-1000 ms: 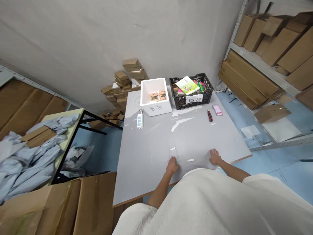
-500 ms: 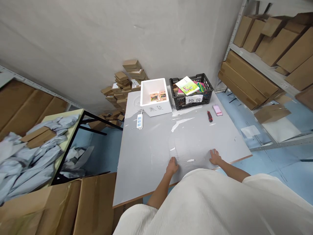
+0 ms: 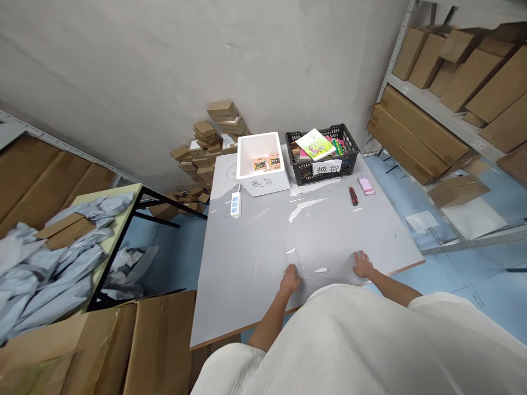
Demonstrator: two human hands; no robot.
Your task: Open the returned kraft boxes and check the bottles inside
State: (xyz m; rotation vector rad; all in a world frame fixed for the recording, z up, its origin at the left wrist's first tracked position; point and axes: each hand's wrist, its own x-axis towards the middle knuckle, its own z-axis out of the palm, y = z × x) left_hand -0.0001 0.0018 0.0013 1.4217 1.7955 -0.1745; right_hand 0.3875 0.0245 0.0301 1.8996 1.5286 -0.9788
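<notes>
Both palms rest near the front edge of a grey table (image 3: 247,247). My left hand (image 3: 290,278) lies on the surface with its fingers stretched out, holding nothing. Farther right, my right hand (image 3: 363,264) is also flat, fingers apart. At the back stand a white foam box (image 3: 263,182) with small printed boxes (image 3: 260,163) inside, and a black crate (image 3: 304,174) with a book (image 3: 315,144) on top of its contents. A red and black tool (image 3: 353,196) lies beside a pink item (image 3: 366,185). A power strip (image 3: 235,203) is in front of the foam box.
Small cartons (image 3: 206,148) are piled behind the table by the wall. On the left, a second table (image 3: 107,244) bears grey plastic bags (image 3: 61,285). Large cardboard boxes (image 3: 160,340) stand at the lower left. Shelving (image 3: 436,107) with cartons is on the right.
</notes>
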